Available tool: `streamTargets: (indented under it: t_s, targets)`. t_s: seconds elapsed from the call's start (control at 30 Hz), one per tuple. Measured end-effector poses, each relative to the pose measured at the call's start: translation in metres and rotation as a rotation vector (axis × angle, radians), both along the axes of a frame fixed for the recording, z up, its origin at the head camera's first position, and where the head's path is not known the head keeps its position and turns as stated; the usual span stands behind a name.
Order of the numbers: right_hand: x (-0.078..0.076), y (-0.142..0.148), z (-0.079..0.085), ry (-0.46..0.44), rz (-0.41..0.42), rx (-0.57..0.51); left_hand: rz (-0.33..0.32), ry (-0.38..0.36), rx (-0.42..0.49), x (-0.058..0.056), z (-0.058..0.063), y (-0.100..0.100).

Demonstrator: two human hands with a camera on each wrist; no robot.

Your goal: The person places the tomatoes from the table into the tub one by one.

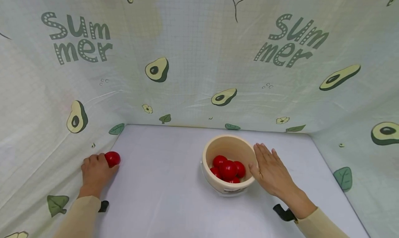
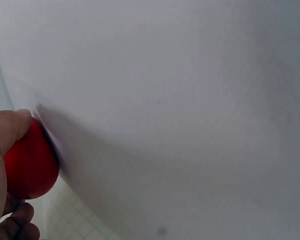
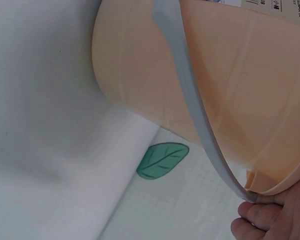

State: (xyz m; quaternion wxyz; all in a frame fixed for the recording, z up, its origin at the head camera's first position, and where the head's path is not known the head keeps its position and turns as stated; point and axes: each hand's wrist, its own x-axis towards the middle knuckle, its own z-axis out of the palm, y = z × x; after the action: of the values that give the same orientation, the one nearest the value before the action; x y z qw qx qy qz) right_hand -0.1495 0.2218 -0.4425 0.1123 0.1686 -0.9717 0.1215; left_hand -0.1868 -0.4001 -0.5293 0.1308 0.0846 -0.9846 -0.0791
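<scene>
At the left edge of the table, my left hand [image 1: 96, 172] grips a smooth red ball [image 1: 112, 159]. The left wrist view shows the thumb against the upper side of that ball [image 2: 31, 165] and fingers curled below it. A peach-coloured bucket [image 1: 229, 146] stands upright right of the middle, holding several red balls [image 1: 228, 169]. Beside its right rim is my right hand [image 1: 272, 170], fingers straight, thumb at the rim. In the right wrist view, fingers touch the bucket [image 3: 230, 100] near the end of its grey handle [image 3: 192, 100].
The white tabletop [image 1: 156, 182] lies under the bucket. A patterned cloth [image 1: 190, 51] with avocados and lettering rises behind it and along both sides. A black strap [image 1: 284, 213] is on the right wrist, and another dark strap [image 1: 104, 206] on the left.
</scene>
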Motion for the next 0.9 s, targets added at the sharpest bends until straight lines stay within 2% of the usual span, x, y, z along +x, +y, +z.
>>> streamTargets:
  t_s: [0.23, 0.43, 0.53, 0.7, 0.8, 0.9]
  targets:
    - [0.0, -0.001, -0.001, -0.012, -0.003, 0.004, -0.034, 0.048, -0.038, -0.003, -0.001, 0.002]
    - [0.001, 0.0, 0.0, 0.004, -0.005, 0.009, -0.104, 0.088, -0.068, -0.011, 0.006, 0.023]
    - [0.001, 0.0, 0.0, 0.015, -0.002, 0.008, -0.164, 0.151, -0.114, -0.015, 0.01, 0.036]
    - [0.002, 0.0, 0.001, 0.027, 0.002, 0.003, -0.26, 0.239, -0.176, -0.022, 0.02, 0.06]
    - [0.002, 0.0, 0.001, 0.028, 0.002, 0.003, -0.306, 0.258, -0.18, -0.025, 0.031, 0.077]
    - [0.002, 0.0, 0.002, 0.024, 0.001, 0.004, -0.336, 0.242, -0.174, -0.026, 0.046, 0.098]
